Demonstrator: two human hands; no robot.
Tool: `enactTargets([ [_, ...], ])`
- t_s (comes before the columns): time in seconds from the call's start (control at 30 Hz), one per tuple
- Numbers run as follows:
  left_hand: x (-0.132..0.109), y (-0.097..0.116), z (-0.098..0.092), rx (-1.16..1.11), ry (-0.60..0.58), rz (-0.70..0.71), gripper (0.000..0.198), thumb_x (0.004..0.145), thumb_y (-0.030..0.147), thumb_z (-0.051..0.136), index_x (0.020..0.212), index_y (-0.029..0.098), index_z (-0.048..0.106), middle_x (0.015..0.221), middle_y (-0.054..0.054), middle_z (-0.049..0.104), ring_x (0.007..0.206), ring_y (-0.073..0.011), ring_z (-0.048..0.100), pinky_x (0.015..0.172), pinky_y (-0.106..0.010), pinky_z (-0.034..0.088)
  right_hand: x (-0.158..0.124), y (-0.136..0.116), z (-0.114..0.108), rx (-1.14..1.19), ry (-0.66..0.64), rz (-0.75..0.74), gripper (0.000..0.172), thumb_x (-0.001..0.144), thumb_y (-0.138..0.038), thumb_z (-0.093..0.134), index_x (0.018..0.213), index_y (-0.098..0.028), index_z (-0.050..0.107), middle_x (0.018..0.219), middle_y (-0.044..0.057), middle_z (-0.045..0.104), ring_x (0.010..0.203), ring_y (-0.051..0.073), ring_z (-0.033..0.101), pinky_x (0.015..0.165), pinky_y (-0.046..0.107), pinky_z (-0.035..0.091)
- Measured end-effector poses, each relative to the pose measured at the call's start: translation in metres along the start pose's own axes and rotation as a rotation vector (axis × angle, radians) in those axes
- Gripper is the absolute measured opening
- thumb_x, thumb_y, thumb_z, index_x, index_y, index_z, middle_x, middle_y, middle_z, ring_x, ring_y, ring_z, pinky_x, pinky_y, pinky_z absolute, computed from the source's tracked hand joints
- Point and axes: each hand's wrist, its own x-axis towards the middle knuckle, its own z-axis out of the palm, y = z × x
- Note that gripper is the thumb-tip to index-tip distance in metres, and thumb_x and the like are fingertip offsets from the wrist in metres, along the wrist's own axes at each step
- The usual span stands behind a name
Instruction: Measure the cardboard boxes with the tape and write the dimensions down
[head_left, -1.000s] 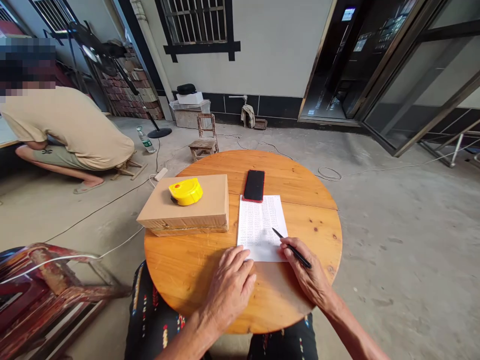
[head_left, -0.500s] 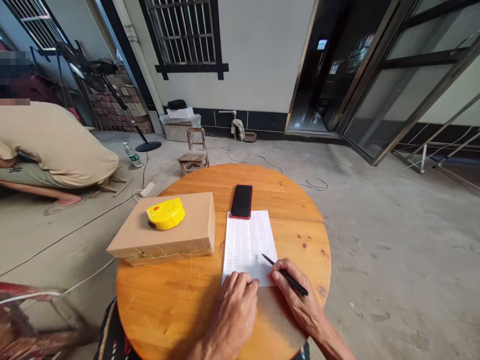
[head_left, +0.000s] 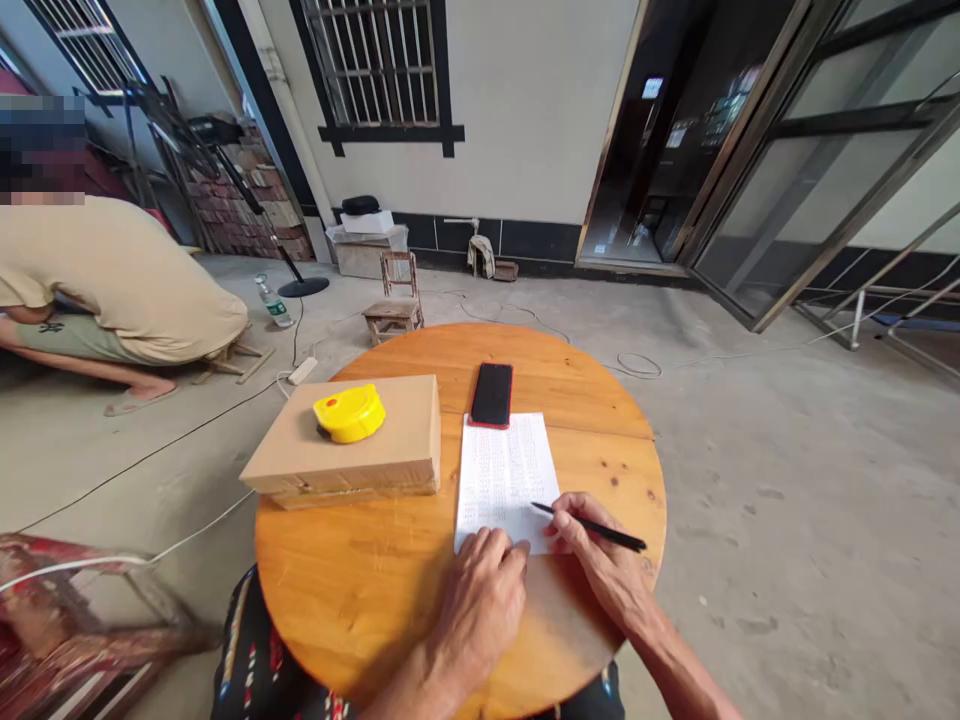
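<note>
A white printed sheet of paper (head_left: 504, 473) lies on a round wooden table (head_left: 375, 570). My left hand (head_left: 480, 600) rests flat on the table, its fingertips pressing the sheet's near edge. My right hand (head_left: 600, 560) grips a black pen (head_left: 592, 527) whose tip touches the lower part of the sheet. A black phone in a red case (head_left: 492, 394) lies just beyond the sheet. Left of the sheet sits a flat cardboard box (head_left: 352, 445) with a yellow tape measure (head_left: 349, 413) on top.
Another person in a beige shirt (head_left: 112, 280) crouches on the concrete floor at far left. A red metal chair (head_left: 60, 620) stands at lower left. Cables, a small wooden stool (head_left: 392, 312), a water bottle (head_left: 271, 303) and a fan stand lie beyond the table.
The view shifted slightly. My right hand has tilted the pen flatter and shifted its tip on the sheet. My left hand stays on the sheet's near edge.
</note>
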Motion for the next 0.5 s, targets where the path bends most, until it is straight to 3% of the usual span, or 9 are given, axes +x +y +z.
enactTargets([
  [0.1, 0.002, 0.001, -0.003, 0.020, -0.046, -0.014, 0.032, 0.088, 0.007, 0.050, 0.112, 0.020, 0.066, 0.088, -0.005, 0.061, 0.084, -0.0222, 0.057, 0.074, -0.037, 0.048, 0.006, -0.004, 0.006, 0.078, 0.059, -0.027, 0.030, 0.092, -0.049, 0.057, 0.081, -0.021, 0.055, 0.066, -0.002, 0.058, 0.061, 0.014, 0.052, 0.060, 0.025, 0.044],
  [0.27, 0.005, 0.001, -0.002, 0.043, -0.051, -0.023, 0.032, 0.088, 0.008, 0.052, 0.113, 0.020, 0.066, 0.085, -0.005, 0.061, 0.082, -0.0230, 0.056, 0.071, -0.038, 0.048, 0.013, -0.004, 0.016, 0.160, 0.106, -0.032, 0.027, 0.091, -0.047, 0.059, 0.085, -0.021, 0.058, 0.060, -0.004, 0.054, 0.056, 0.012, 0.048, 0.056, 0.024, 0.041],
  [0.5, 0.007, 0.000, 0.001, -0.003, -0.018, -0.045, 0.026, 0.088, 0.009, 0.051, 0.107, 0.017, 0.066, 0.085, -0.005, 0.062, 0.081, -0.0235, 0.057, 0.072, -0.039, 0.049, 0.016, 0.006, 0.018, 0.080, -0.045, 0.026, 0.027, 0.094, -0.045, 0.056, 0.084, -0.020, 0.061, 0.061, -0.002, 0.054, 0.058, 0.013, 0.050, 0.057, 0.025, 0.041],
])
